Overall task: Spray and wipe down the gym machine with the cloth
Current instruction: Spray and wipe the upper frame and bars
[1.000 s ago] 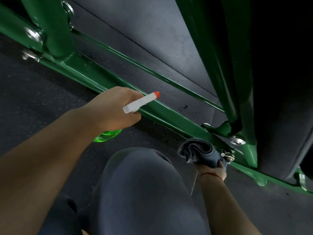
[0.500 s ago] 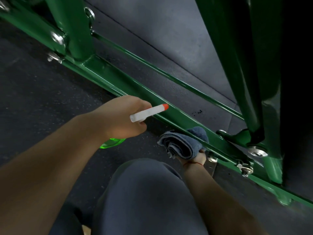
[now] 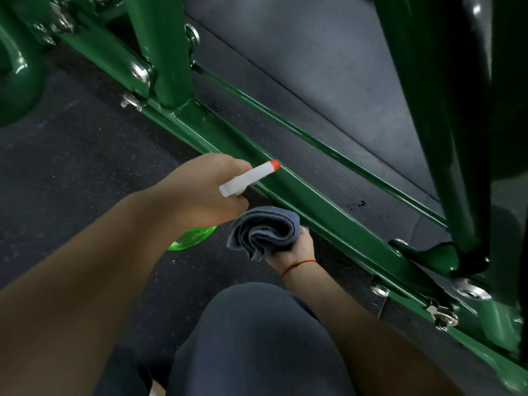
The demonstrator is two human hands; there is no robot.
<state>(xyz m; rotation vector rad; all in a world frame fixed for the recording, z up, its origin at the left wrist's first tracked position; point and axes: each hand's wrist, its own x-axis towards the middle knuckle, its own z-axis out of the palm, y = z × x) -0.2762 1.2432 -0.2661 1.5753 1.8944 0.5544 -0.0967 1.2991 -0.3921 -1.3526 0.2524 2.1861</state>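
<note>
Rail (image 3: 328, 207) runs upper-left to lower-right; my right hand (image 3: 294, 247), nearer, holds the wadded cloth (image 3: 265, 230) at its near side, left hand (image 3: 205, 190) grips the spray bottle (image 3: 248, 178) above.

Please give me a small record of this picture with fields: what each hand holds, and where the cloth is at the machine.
left hand: grips the spray bottle, orange nozzle toward the green frame bar
right hand: holds the folded grey cloth
cloth position: at the bar's near edge; contact unclear
right wrist: red thread
floor: dark, speckled
</note>
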